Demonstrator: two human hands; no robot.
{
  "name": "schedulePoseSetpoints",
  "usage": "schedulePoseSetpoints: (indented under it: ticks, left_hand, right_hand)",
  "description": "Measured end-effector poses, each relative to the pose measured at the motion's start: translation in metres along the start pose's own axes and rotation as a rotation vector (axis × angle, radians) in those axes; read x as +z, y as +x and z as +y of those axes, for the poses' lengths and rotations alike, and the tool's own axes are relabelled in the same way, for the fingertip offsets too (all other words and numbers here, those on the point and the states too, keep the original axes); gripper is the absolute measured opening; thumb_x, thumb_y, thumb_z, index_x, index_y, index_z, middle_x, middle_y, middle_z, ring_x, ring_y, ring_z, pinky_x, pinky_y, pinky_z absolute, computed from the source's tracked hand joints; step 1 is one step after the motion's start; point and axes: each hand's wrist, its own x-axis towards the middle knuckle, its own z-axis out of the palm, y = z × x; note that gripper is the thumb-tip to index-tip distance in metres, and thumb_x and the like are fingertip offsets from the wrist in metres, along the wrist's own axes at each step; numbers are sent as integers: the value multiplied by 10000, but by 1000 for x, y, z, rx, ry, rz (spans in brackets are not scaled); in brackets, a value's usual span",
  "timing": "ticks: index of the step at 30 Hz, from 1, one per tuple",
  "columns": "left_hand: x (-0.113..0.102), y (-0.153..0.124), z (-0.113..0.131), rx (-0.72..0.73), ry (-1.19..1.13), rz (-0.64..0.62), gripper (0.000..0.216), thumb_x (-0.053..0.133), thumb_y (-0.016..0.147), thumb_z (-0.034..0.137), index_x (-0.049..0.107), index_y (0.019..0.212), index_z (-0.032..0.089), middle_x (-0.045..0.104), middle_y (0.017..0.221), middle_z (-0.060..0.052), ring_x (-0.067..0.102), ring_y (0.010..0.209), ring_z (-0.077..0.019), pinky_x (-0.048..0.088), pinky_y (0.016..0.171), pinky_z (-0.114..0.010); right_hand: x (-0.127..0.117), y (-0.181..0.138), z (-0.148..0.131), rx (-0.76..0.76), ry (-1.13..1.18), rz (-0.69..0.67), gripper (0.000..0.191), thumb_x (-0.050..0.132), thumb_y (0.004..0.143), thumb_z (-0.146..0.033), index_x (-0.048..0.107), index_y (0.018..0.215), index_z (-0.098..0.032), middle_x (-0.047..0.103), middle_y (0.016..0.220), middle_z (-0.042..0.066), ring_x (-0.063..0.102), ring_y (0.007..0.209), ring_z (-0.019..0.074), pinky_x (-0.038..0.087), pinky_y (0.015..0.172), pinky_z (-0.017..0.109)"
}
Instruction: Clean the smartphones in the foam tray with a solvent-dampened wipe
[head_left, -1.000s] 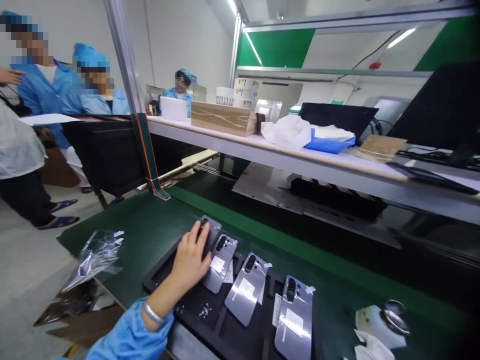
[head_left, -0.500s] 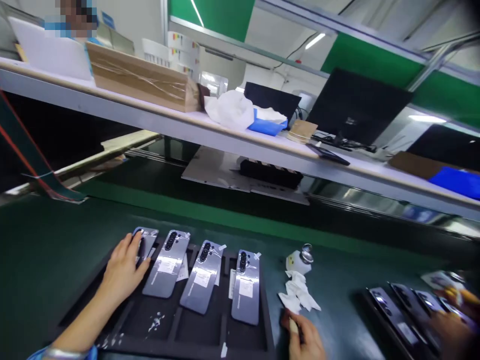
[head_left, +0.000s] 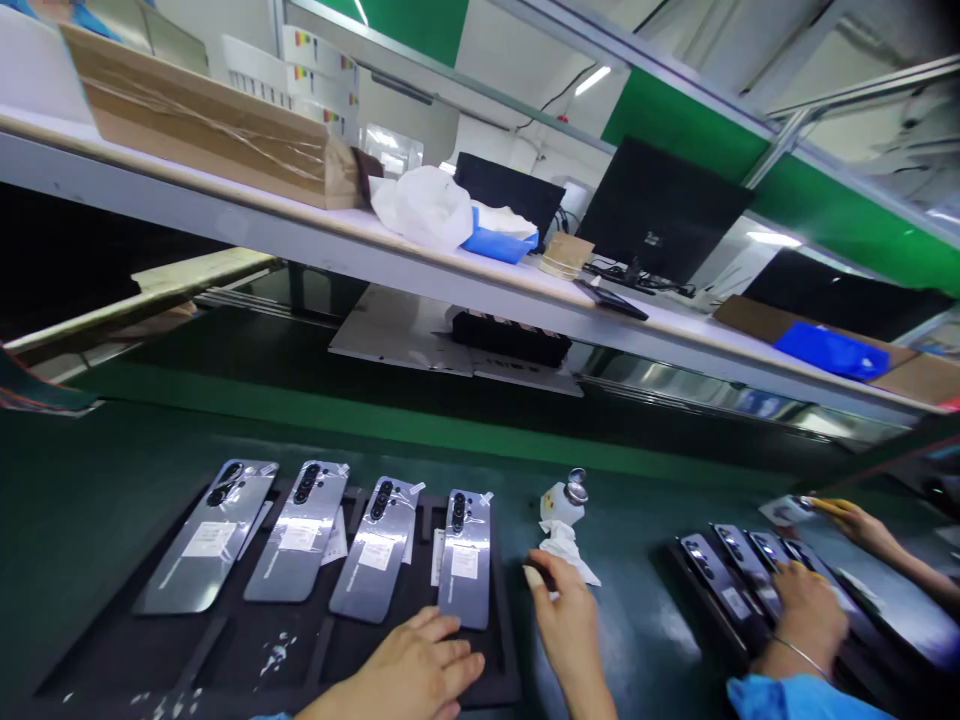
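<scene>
Four grey smartphones lie back up in a row in a black tray (head_left: 255, 690), each with a white label; the leftmost phone (head_left: 210, 540) is fully visible. My left hand (head_left: 412, 665) is open, fingers spread over the tray at the lower end of the rightmost phone (head_left: 465, 560). Right of the tray, my right hand (head_left: 568, 620) is closed, thumb and fingers together around something small and dark I cannot make out. Just beyond its fingers is a crumpled white tissue (head_left: 566, 548). Behind that stands a small white bottle (head_left: 562, 503) with a metal top.
At right, a co-worker's hands (head_left: 806, 610) work over another tray of phones (head_left: 716, 590); one, in yellow finger covers, touches a white item (head_left: 786, 510). A shelf (head_left: 420, 265) above the green bench carries a long cardboard box (head_left: 202, 120), plastic bags and monitors (head_left: 664, 215).
My left hand has left the leftmost phone and moved right to the rightmost one. My right hand has come up near the tissue. The whole view has shifted to the right.
</scene>
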Motion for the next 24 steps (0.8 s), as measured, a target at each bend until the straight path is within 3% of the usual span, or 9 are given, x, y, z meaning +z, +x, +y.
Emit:
schedulePoseSetpoints:
  ticks: [2, 3, 8, 11, 15, 17, 19, 21, 24]
  left_hand:
    - [5, 5, -6, 1, -21, -106, 563, 636, 812, 210, 510, 1351, 312, 642, 1249, -17, 529, 1235, -297, 392, 1077, -520]
    - [7, 6, -9, -22, -33, -110, 574, 647, 805, 217, 507, 1354, 315, 612, 1294, -21, 498, 1266, -308, 372, 1089, -535]
    - [14, 0, -17, -100, -78, -144, 509, 526, 914, 331, 435, 1414, 297, 514, 1403, -9, 378, 1363, -278, 297, 1137, -530]
    - [21, -2, -18, -102, -71, -122, 483, 486, 939, 352, 428, 1416, 303, 518, 1400, 11, 361, 1375, -262, 282, 1148, -521]
    - [30, -1, -20, -119, -52, -120, 464, 458, 954, 372, 430, 1412, 306, 512, 1406, 22, 345, 1384, -255, 269, 1155, -528]
    - [28, 0, -20, -126, -48, -132, 467, 460, 952, 371, 429, 1412, 304, 501, 1415, 24, 336, 1389, -254, 261, 1159, -527]
    - [22, 0, -17, -143, -62, -150, 474, 479, 935, 331, 437, 1406, 300, 501, 1415, 27, 330, 1391, -254, 264, 1161, -520]
    - [17, -1, -14, -173, -92, -168, 495, 506, 906, 282, 448, 1398, 290, 514, 1404, 25, 335, 1388, -257, 277, 1156, -514]
    - [21, 0, -11, -205, -147, -125, 515, 570, 872, 287, 461, 1376, 295, 538, 1382, 17, 356, 1377, -260, 277, 1154, -514]
  right_hand:
    - [-1, 8, -5, 60, 74, -117, 357, 514, 867, -423, 691, 1050, -173, 669, 1043, 86, 620, 965, 230, 478, 881, 351]
    - [-4, 8, -4, 94, 104, -114, 376, 508, 871, -437, 688, 1060, -166, 670, 1044, 89, 623, 970, 229, 477, 887, 345]
    - [-39, -13, 20, 314, 198, 149, 492, 553, 816, -550, 669, 1022, -119, 678, 900, 96, 641, 823, 230, 504, 758, 319]
    - [-47, -28, 29, 325, 141, 188, 472, 607, 784, -486, 651, 1066, -109, 666, 937, 104, 630, 829, 226, 508, 769, 326]
    - [-16, -22, 10, 89, 84, -72, 476, 524, 823, -243, 546, 1293, -170, 580, 1223, 110, 594, 981, 207, 498, 869, 338]
    - [1, -12, -2, -19, 62, -232, 493, 474, 800, -145, 561, 1282, -199, 598, 1201, 85, 583, 1026, 205, 480, 909, 345]
    - [5, -5, -6, -64, 56, -309, 415, 443, 814, -127, 624, 1180, -207, 649, 1074, 61, 599, 986, 197, 484, 891, 337]
    - [-10, -5, 1, -63, 36, -209, 307, 434, 868, -191, 651, 1085, -211, 658, 1033, 54, 609, 961, 196, 490, 870, 338]
    - [-56, -6, 26, -26, -82, 221, 286, 467, 892, -377, 645, 1046, -216, 649, 1067, 77, 608, 980, 244, 483, 888, 407]
